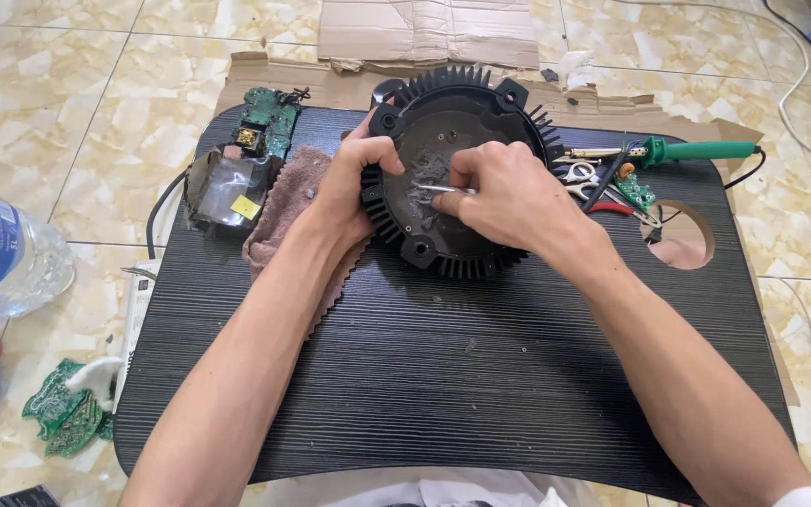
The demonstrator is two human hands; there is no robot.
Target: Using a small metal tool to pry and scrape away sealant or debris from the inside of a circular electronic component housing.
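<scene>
Heatsink [481,113], round, black and finned, sits at the far middle of the dark desk [443,376], and the right hand [504,192] is pinched shut on thin metal tweezers [436,189] whose tips touch grey residue in the heatsink's dish. Left hand [359,178] clamps the heatsink's left rim, thumb over the edge. Left of the heatsink lie a pinkish cloth [283,202] and a green circuit board [269,117]; to its right, a green-handled soldering iron [701,150].

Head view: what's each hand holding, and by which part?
Left hand grips the round black finned heat sink by its left rim. Right hand pinches metal tweezers near their back end, tips on the grey residue inside.
</scene>
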